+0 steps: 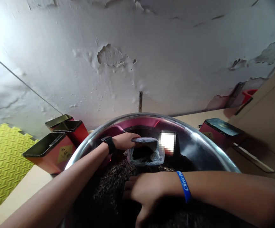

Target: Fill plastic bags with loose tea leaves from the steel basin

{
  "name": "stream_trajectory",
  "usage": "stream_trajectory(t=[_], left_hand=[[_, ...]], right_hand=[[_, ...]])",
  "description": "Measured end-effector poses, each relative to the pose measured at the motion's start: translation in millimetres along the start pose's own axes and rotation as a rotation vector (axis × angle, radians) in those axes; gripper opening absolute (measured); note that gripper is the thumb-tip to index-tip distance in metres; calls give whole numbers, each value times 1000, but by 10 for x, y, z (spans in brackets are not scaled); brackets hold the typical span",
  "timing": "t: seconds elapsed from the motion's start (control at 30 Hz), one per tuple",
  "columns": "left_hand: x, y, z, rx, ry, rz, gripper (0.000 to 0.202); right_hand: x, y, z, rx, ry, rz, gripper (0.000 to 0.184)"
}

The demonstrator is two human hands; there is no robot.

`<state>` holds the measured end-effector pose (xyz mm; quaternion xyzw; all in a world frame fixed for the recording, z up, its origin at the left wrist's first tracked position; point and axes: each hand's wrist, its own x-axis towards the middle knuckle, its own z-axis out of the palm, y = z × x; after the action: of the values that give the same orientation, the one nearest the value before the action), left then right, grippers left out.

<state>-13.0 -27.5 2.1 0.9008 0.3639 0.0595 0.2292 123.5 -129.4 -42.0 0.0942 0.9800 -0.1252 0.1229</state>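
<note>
A large shiny metal basin (199,139) holds dark, dry, twisted leaves (113,180) that look like loose tea. My left hand (125,141), with a black watch at the wrist, grips the rim of a clear plastic bag (161,158) near the basin's far side. The bag's mouth gapes toward me, and its inside is dark. Closer to me, my right hand (149,190) lies palm down on the leaves, wearing a blue wristband. Its thumb is spread away from the bent fingers, whose tips are partly hidden in shadow.
Several red tins with open tops, one a labelled tin (58,152), stand left of the basin. Another red tin (220,126) is at the right beside a cardboard box (265,110). A peeling wall (175,63) rises behind; yellow foam matting (6,164) lies at left.
</note>
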Motion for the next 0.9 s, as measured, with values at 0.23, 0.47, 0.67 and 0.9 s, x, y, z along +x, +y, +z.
stream_trajectory(t=[0.23, 0.47, 0.67, 0.9], left_hand=[[-9, 13, -12, 17, 1, 8, 28], [-8, 3, -5, 26, -6, 14, 28], [-5, 9, -2, 73, 7, 6, 32], [-6, 11, -23, 109, 13, 17, 38]], right_hand=[[93, -153, -61, 6, -327, -83, 57], [23, -186, -124, -54, -127, -89, 42], [-127, 14, -370, -98, 264, 74, 36], [-206, 485, -415, -115, 405, 428, 38]])
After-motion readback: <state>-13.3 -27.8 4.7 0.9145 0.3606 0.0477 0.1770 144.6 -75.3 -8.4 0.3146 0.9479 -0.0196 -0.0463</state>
